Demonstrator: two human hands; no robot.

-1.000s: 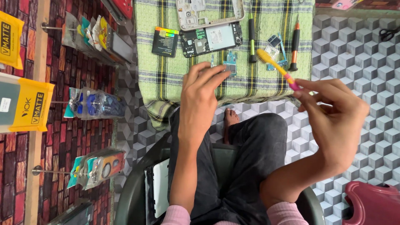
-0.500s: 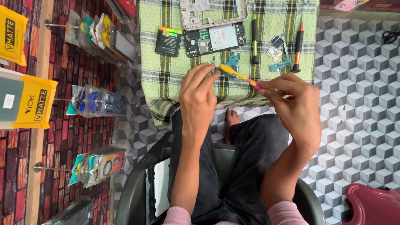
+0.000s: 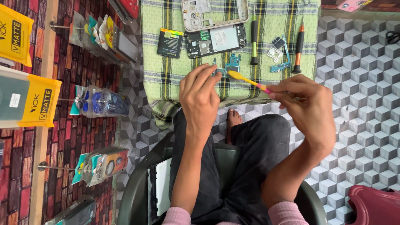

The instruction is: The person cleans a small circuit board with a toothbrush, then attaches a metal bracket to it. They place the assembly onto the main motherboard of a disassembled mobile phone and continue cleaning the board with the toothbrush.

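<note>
- Table [image 3: 166,83], covered with a green-and-yellow checked cloth: carries every part of a phone that, by the look of it, is already fully taken apart; nothing is put back together yet.
- Phone frame [image 3: 214,14], pale, empty, at the far edge of the table: stripped of its insides.
- Circuit board [image 3: 214,41], dark with a pale shield, just in front of the frame: lifted out and lying loose.
- Battery [image 3: 170,43], black with a striped end, beside the board toward the table's left edge: removed.
- Two screwdrivers, one green-handled [image 3: 253,39] and one orange-tipped [image 3: 298,48], toward the right edge: laid down, not in use.
- Small loose parts [image 3: 278,54] between the screwdrivers: set aside.
- Left hand [image 3: 200,98], over the near edge of the table: fingers bent down onto a small blue board piece [image 3: 232,66]; fingertips seem to touch or pinch its left end, though the exact grip is hidden.
- Right hand [image 3: 310,106], past the near right corner, raised above the lap: closed round the pink handle of a brush.
- Brush [image 3: 248,81], yellow head: hovers just right of the left fingertips and just in front of the blue piece, close but not clearly touching; cleaning appears to be under way, reassembly left.
</note>
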